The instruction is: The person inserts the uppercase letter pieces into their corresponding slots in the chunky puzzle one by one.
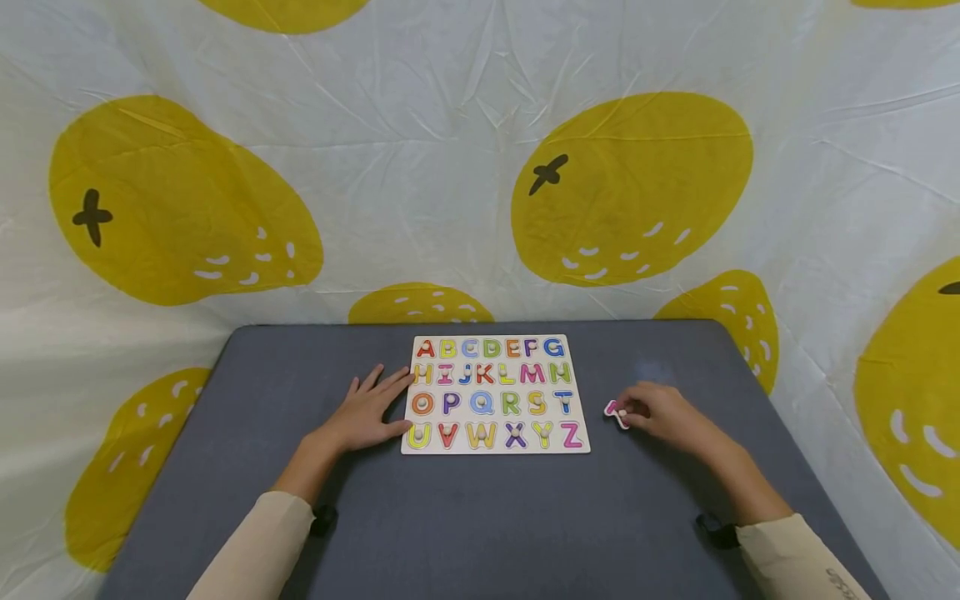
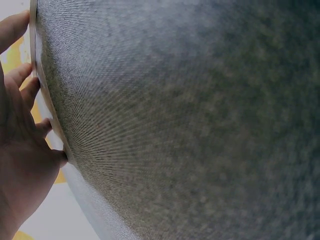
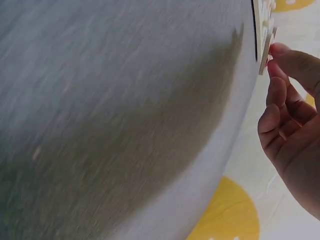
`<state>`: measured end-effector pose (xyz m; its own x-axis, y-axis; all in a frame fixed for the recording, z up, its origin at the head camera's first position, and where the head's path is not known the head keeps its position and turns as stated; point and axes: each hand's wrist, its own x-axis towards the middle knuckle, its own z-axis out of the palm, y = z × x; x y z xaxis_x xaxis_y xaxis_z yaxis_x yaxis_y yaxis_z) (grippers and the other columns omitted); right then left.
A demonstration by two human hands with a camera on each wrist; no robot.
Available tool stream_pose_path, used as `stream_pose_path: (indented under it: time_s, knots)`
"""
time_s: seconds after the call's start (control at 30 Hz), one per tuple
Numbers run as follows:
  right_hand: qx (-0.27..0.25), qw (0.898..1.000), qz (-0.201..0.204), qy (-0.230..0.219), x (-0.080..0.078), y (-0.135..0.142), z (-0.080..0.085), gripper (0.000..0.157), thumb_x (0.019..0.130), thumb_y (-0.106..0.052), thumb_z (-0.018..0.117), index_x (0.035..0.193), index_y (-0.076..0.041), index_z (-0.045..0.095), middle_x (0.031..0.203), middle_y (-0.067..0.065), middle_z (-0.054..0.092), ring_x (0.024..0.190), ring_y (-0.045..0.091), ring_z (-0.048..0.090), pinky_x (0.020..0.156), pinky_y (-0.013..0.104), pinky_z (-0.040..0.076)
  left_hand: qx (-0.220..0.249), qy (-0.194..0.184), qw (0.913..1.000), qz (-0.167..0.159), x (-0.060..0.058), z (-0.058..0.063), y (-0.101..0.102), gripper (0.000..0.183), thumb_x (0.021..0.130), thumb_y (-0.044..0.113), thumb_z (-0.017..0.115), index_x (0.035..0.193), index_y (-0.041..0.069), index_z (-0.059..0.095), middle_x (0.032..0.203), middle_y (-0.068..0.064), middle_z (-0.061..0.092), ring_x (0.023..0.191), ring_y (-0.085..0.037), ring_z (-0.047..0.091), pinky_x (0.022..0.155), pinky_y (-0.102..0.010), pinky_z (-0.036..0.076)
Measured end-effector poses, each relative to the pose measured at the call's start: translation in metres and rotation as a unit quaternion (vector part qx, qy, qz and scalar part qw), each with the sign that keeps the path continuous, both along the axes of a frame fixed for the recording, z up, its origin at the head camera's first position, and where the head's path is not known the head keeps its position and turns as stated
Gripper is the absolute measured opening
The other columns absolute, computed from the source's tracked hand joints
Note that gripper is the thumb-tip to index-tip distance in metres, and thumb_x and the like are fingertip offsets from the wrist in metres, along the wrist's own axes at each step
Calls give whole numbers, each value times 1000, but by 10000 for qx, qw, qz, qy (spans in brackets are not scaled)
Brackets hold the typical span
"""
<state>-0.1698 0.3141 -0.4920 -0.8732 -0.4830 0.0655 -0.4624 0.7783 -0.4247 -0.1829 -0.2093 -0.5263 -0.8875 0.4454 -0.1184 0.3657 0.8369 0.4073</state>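
A wooden alphabet puzzle board [image 1: 497,454] with colourful letters lies on the grey table. My left hand [image 1: 365,417] rests at the board's left side, fingers spread, fingertip and thumb tip right at its edge. In the left wrist view the left hand [image 2: 25,145] has its fingertips on the table surface. To the right of the board, my right hand [image 1: 663,417] pinches a pink letter piece [image 1: 611,407] between thumb and finger; its shape is partly hidden. In the right wrist view that piece [image 3: 264,62] stands tilted, with the other fingers curled below.
Most letters on the board have small knobs; the pink Z [image 1: 571,435] at lower right shows none. Dark bands [image 1: 324,521] sit on both wrists. Behind the table [image 1: 480,533] hangs a white curtain [image 1: 420,167] printed with large yellow fruit.
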Motion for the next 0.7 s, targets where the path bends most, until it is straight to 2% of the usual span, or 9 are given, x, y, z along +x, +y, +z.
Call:
stream_pose_path:
  time_s: [0.33,0.5,0.7]
  knots:
    - [-267,9978,307,-515,0,-33,-4,10,88,-12,82,93,-13,74,77,-13,60,70,-2,49,62,21,46,-40,-48,10000,20,-1,-1,0,86,94,60,63,164,22,32,171,-3,28,159,-45,11,120,-76,7]
    - [-382,9958,418,-718,1,-45,-9,10,89,-16,82,94,-12,74,74,-12,58,67,-2,49,61,20,45,-60,-54,10000,18,-1,-1,0,86,94,60,63,164,22,32,171,-3,28,159,-45,12,120,-76,7]
    - [-411,9937,562,-875,4,-57,-8,10,90,-17,81,94,-12,73,73,-12,58,66,-2,49,61,20,45,-63,-24,10000,19,-1,0,0,86,93,60,63,164,22,33,171,-3,29,159,-45,12,119,-77,7]
